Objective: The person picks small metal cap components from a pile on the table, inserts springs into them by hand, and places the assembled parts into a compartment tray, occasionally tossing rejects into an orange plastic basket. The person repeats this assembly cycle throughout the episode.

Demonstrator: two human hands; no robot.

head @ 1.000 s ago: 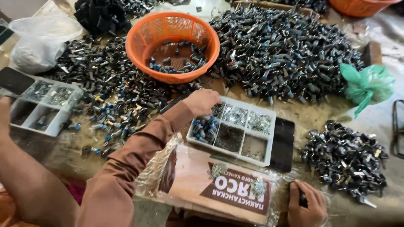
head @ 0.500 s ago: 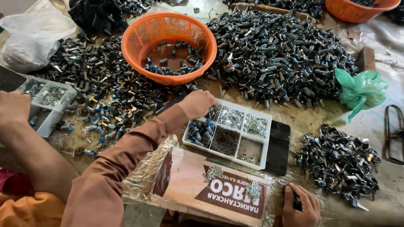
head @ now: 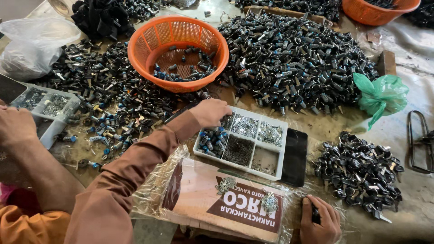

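My left hand (head: 210,113), in a brown sleeve, reaches over the near-left corner of a white compartment tray (head: 284,149). Its fingertips dip toward the compartment of small blue-tipped parts (head: 211,140) and are hidden from view. My right hand (head: 320,221) rests at the bottom edge on a plastic-wrapped cardboard sheet (head: 199,199), closed around a small dark part (head: 315,214). Two little clusters of metal bits (head: 270,202) lie on the cardboard.
An orange basket (head: 140,49) with several dark parts stands behind the tray. Large heaps of dark parts (head: 294,58) cover the bench, with a smaller pile (head: 361,171) at right. Also here: a green bag (head: 382,92), a black phone (head: 294,156), and a co-worker's arm (head: 27,149) by another tray (head: 54,131).
My left hand stays at the tray's blue-parts compartment and my right hand keeps its hold. The co-worker's hand at the left has lifted and moved nearer. The view shifted slightly.
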